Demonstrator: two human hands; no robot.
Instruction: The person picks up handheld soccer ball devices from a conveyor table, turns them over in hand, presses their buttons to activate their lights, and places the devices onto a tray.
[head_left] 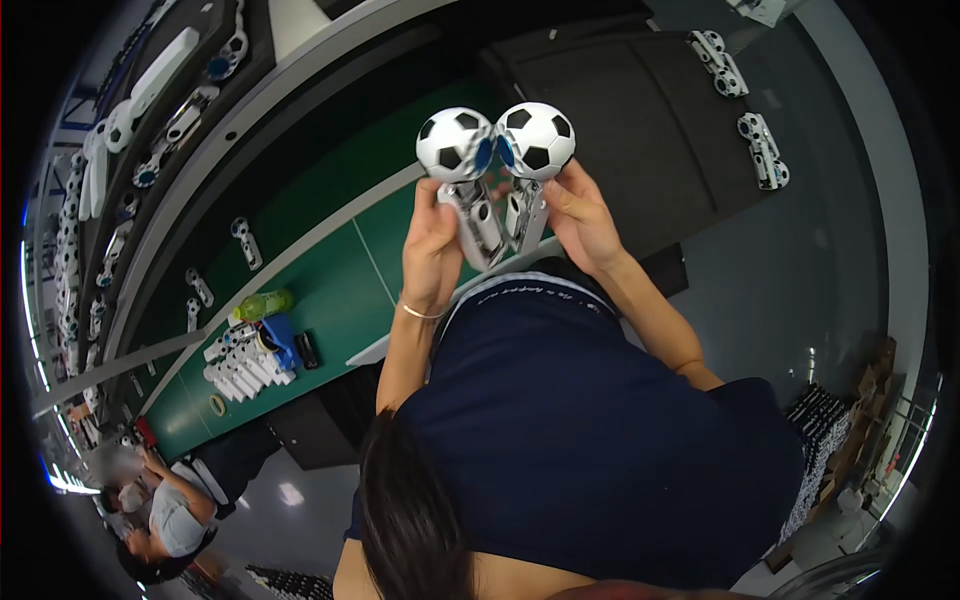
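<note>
Up in front of me, two white handheld devices with soccer-ball heads are raised side by side, their balls almost touching. My left hand (430, 245) is closed around the handle of the left soccer-ball device (450, 150). The right soccer-ball device (537, 140) is gripped near the top of its handle by my right hand (587, 220). Each ball has black patches and a blue round face turned inward. Both handles lean toward each other, with grey and dark inner parts showing. The left handle is slightly blurred.
A green workbench (340, 265) holds several more white devices (245, 365), a blue bin (283, 340), a green bottle (262, 305) and a tape roll (217, 405). More devices (763, 150) lie on the dark conveyor belt (640, 130). A co-worker (180, 510) sits at lower left.
</note>
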